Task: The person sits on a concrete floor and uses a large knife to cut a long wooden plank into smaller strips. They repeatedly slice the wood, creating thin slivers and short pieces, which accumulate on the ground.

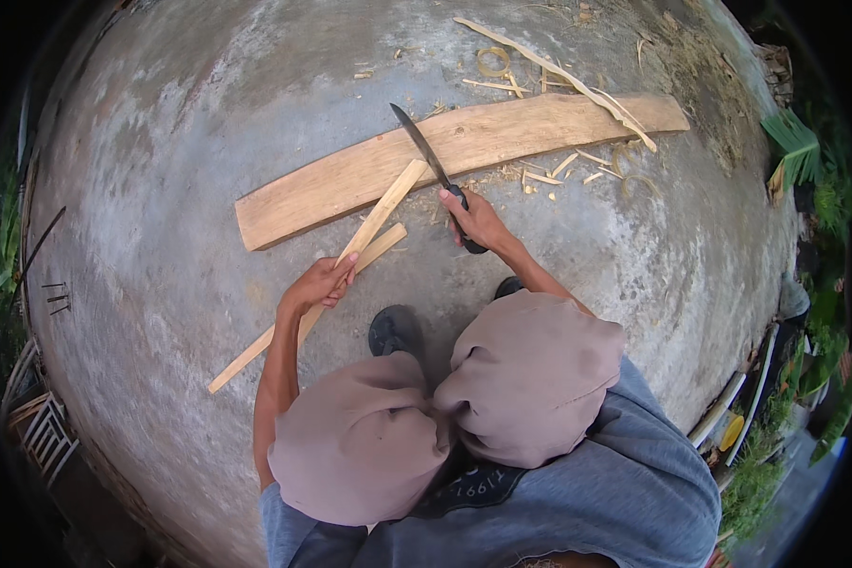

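My left hand (320,284) is closed around a pale split-wood strip (384,208) that slants up and to the right toward the plank. A second pale strip (253,360) passes under the same hand; I cannot tell whether it is gripped or lies on the ground. In my right hand (478,221) is the black handle of a long knife (422,142), its dark blade pointing up and left above the plank. The blade is close to the held strip's upper end; contact cannot be made out. Beneath both lies a long, slightly curved wooden plank (331,186).
A thin, wavy wood sliver (559,71) rests across the plank's right part. Small wood offcuts (544,177) and curled shavings (492,62) are scattered on the concrete floor (161,208). My shoe (396,329) is just below the strips. Plants (793,147) border the right side.
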The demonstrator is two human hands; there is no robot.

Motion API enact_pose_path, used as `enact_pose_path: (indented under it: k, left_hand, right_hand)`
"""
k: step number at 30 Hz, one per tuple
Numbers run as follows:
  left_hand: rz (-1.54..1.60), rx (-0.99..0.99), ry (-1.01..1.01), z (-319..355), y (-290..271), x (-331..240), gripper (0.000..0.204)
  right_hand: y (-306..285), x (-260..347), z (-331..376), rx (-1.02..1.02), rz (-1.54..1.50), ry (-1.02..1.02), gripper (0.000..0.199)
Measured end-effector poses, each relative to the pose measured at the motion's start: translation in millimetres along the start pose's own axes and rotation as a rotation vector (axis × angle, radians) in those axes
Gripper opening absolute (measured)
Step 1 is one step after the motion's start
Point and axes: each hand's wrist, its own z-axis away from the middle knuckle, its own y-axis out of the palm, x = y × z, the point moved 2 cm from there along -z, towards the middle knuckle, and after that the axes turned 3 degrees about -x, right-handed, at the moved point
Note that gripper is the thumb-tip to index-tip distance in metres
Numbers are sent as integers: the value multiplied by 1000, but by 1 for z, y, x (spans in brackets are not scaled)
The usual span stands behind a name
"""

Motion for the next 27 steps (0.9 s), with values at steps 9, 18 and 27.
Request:
enact_pose_path:
  k: [9,18,27]
  left_hand:
    - [-42,-218,226,2,13,-2,49]
    - [-535,-687,430,3,20,8,39]
    - [-553,-645,408,4,17,-4,39]
  right_hand:
    - [-6,19,3,-34,214,-10,72]
    - [4,63,18,-314,111,-352,63]
    - [2,40,16,-213,185,-193,56]
